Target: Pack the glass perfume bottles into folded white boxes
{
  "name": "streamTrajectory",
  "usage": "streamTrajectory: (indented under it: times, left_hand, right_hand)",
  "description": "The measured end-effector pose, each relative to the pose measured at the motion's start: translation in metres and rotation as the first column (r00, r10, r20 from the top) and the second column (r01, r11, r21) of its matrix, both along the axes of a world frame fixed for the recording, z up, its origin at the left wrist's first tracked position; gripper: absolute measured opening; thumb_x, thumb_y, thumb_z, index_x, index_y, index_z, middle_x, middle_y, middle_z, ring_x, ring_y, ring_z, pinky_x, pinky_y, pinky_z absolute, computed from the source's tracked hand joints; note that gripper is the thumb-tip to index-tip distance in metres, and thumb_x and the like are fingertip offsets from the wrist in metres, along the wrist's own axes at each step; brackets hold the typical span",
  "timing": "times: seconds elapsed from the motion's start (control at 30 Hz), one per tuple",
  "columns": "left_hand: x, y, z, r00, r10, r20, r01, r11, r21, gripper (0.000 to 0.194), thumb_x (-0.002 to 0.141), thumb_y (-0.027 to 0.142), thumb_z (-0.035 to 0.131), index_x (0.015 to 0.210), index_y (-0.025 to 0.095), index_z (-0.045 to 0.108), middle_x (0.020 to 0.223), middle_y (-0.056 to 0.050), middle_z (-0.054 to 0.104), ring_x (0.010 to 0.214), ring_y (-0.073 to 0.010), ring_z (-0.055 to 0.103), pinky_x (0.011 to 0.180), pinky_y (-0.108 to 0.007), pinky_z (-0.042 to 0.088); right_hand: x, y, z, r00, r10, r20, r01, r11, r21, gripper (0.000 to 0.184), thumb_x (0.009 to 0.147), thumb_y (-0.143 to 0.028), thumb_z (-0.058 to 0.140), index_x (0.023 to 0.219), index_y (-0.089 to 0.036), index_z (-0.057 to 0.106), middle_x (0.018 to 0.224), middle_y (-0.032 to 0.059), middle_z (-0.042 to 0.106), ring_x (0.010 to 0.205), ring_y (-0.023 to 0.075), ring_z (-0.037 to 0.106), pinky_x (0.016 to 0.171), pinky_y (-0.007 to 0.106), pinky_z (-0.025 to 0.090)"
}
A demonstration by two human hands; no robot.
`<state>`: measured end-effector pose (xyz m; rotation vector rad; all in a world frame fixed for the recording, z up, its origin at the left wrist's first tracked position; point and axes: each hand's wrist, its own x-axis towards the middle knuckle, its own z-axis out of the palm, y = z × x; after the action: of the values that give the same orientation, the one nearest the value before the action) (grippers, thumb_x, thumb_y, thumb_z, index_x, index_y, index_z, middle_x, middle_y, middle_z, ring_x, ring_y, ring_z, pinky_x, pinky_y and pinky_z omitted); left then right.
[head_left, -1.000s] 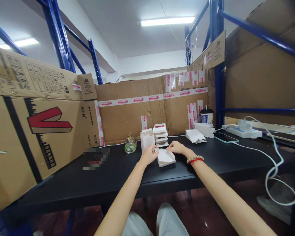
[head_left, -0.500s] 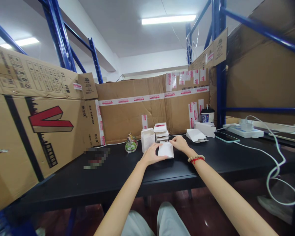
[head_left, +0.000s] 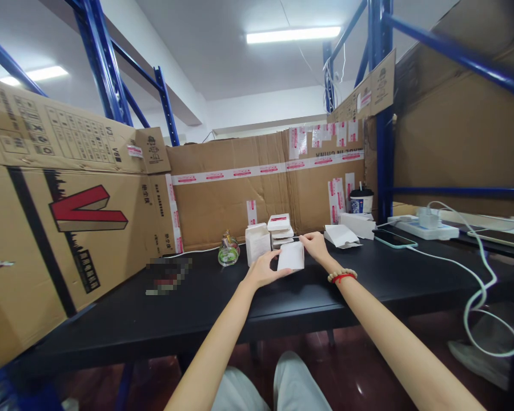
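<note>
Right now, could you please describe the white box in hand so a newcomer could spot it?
Find the black table, then the stack of flat white boxes near its cardboard backdrop. The white box is just in front; unlike those, it is gripped by the left hand.

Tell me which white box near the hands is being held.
The front white box, gripped in the left hand, with the right hand at its upper corner. The upright white box and stacked boxes stand behind it, unheld.
</note>
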<state>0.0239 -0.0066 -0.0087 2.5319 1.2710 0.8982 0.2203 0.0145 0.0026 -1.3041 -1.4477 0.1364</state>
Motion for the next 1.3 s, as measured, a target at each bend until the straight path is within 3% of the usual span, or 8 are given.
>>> streamTrajectory:
  times: [0.17,0.3,0.43,0.6,0.73,0.93,1.13,1.3]
  left_hand:
    - [0.000,-0.001,0.000,1.000,0.016,0.002,-0.016,0.999,0.044,0.072,0.063,0.060,0.060,0.123,0.020,0.052,0.110,-0.005,0.062,0.088,-0.0201,0.059,0.081,-0.031,0.047]
    - [0.000,0.000,0.001,1.000,0.024,0.012,-0.025,0.997,0.079,0.050,0.079,0.051,0.046,0.118,0.021,0.057,0.104,-0.004,0.065,0.084,-0.0172,0.059,0.077,-0.028,0.047]
    - [0.001,-0.002,0.003,0.998,0.033,0.049,-0.037,0.996,0.085,0.049,0.082,0.047,0.043,0.120,0.020,0.056,0.102,-0.004,0.065,0.081,-0.0157,0.059,0.075,-0.026,0.046]
    - [0.001,-0.004,0.004,0.998,0.045,0.039,-0.047,0.998,0.047,0.050,0.081,0.049,0.044,0.122,0.022,0.054,0.098,-0.003,0.067,0.081,-0.0156,0.060,0.075,-0.026,0.046]
    - [-0.001,-0.003,0.004,0.999,0.041,0.033,-0.044,0.996,0.073,0.042,0.086,0.044,0.039,0.116,0.024,0.059,0.107,-0.002,0.063,0.088,-0.0150,0.059,0.077,-0.024,0.045]
    - [-0.001,-0.002,0.006,0.996,0.082,0.032,-0.086,0.983,0.160,0.045,0.092,0.039,0.024,0.094,0.020,0.065,0.092,-0.003,0.062,0.085,-0.0147,0.059,0.067,-0.022,0.043]
    - [-0.001,-0.008,0.010,0.960,0.227,0.162,-0.251,0.957,0.147,0.043,0.092,0.031,0.021,0.129,0.024,0.041,0.099,-0.005,0.065,0.090,-0.0218,0.063,0.071,-0.029,0.044]
    - [-0.002,-0.008,0.010,0.936,0.292,0.195,-0.323,0.933,0.156,0.046,0.091,0.029,0.023,0.135,0.023,0.032,0.088,-0.006,0.067,0.079,-0.0239,0.065,0.067,-0.030,0.043]
  right_hand:
    - [-0.002,0.000,0.001,0.957,0.216,-0.192,-0.219,0.976,0.004,0.034,0.064,-0.026,0.044,0.032,-0.019,0.038,0.029,-0.0031,0.037,0.032,0.0071,0.033,0.040,0.021,0.026]
    - [-0.002,0.003,0.001,0.941,0.242,-0.238,-0.250,0.968,-0.007,0.033,0.064,-0.025,0.044,0.032,-0.019,0.039,0.028,-0.0037,0.036,0.029,0.0064,0.032,0.037,0.020,0.026]
    - [-0.004,0.006,-0.002,0.930,0.282,-0.238,-0.300,0.953,-0.043,0.031,0.064,-0.022,0.046,0.034,-0.018,0.042,0.030,-0.0038,0.040,0.029,0.0056,0.034,0.034,0.018,0.027]
    - [-0.009,0.005,-0.006,0.880,0.430,-0.201,-0.468,0.854,-0.226,0.033,0.073,-0.023,0.047,0.041,-0.015,0.048,0.031,-0.0042,0.043,0.028,0.0047,0.037,0.033,0.016,0.028]
    - [-0.009,0.008,-0.009,0.915,0.349,-0.201,-0.402,0.827,-0.392,0.035,0.085,-0.028,0.043,0.053,-0.014,0.051,0.038,-0.0037,0.049,0.029,0.0048,0.043,0.033,0.015,0.030]
    - [-0.004,0.015,-0.013,0.950,0.232,-0.207,-0.306,0.822,-0.480,0.017,0.088,-0.025,0.042,0.084,-0.014,0.053,0.044,-0.0044,0.054,0.030,0.0071,0.048,0.033,0.015,0.032]
    - [-0.001,0.017,-0.015,0.955,0.249,-0.162,-0.297,0.813,-0.501,0.035,0.091,-0.038,0.034,0.093,-0.012,0.058,0.045,-0.0026,0.053,0.031,0.0073,0.048,0.034,0.016,0.032]
    - [-0.003,0.011,-0.011,0.947,0.285,-0.150,-0.322,0.807,-0.494,0.043,0.091,-0.041,0.034,0.074,-0.012,0.061,0.050,0.0003,0.056,0.031,0.0054,0.044,0.032,0.017,0.032]
